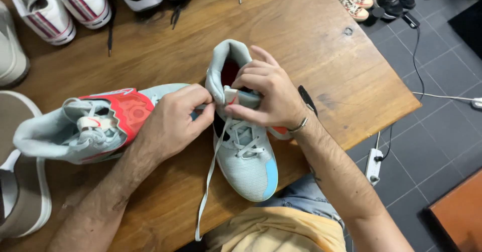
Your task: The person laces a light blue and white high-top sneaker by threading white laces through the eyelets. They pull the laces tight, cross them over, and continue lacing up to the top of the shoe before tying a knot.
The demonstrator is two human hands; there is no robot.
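- Standing upright on the brown wooden table (311, 56), the pale grey mesh high-top sneaker (244, 156) runs toe toward the person, heel away
- Right hand (266, 96) grips its tongue
- Left hand (173, 121) pinches the grey lace (207, 181) alongside, equally close

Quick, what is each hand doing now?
Left hand: shut, pinching the lace.
Right hand: shut on the tongue of the grey sneaker.

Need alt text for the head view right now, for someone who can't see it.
Both bare hands, left hand and right hand, grip the tongue and pale lace of a light grey mesh high-top sneaker on a wooden table. Its red-panelled mate lies on its side, left.
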